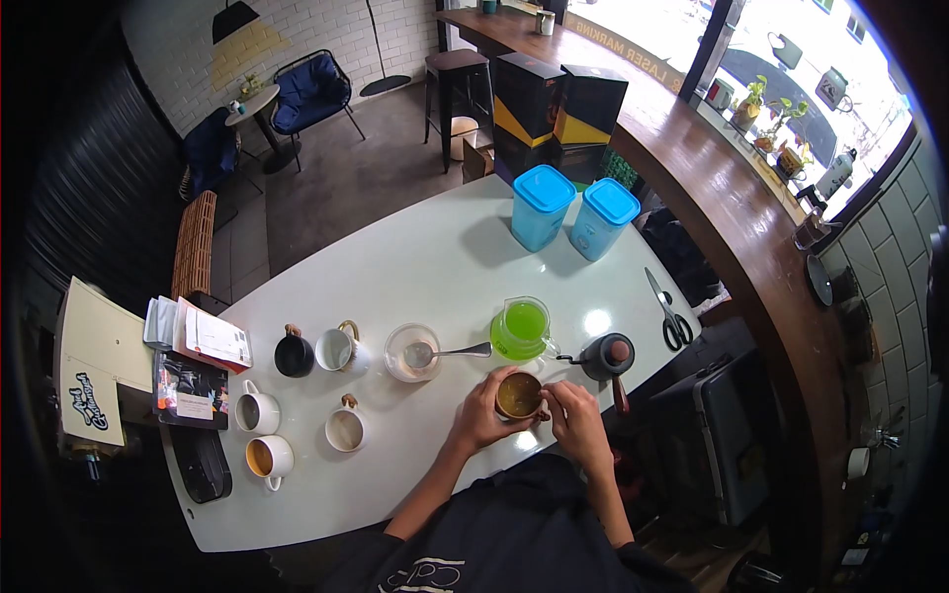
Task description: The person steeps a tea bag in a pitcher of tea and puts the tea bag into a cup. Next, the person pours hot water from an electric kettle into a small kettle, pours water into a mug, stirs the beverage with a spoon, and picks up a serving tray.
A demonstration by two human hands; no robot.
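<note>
My left hand (479, 415) is closed around the side of a brown-rimmed cup (518, 396) with yellowish-brown liquid inside. At the cup's right rim, the fingers of my right hand (579, 423) are pinched together; whatever they hold is too small to make out. Just beyond the cup stands a glass pitcher (522, 331) of bright green liquid. To its right sits a small dark pot (605, 356) with a wooden knob and handle. A metal spoon (463, 351) rests in a clear bowl (411, 368) left of the pitcher.
Several mugs stand at the left, including a black mug (294, 356) and a white mug (269, 458) with orange inside. Two blue lidded containers (542, 210) stand at the far edge. Black-handled scissors (674, 321) lie at the right edge. Papers (213, 338) and a black case (201, 465) occupy the left end.
</note>
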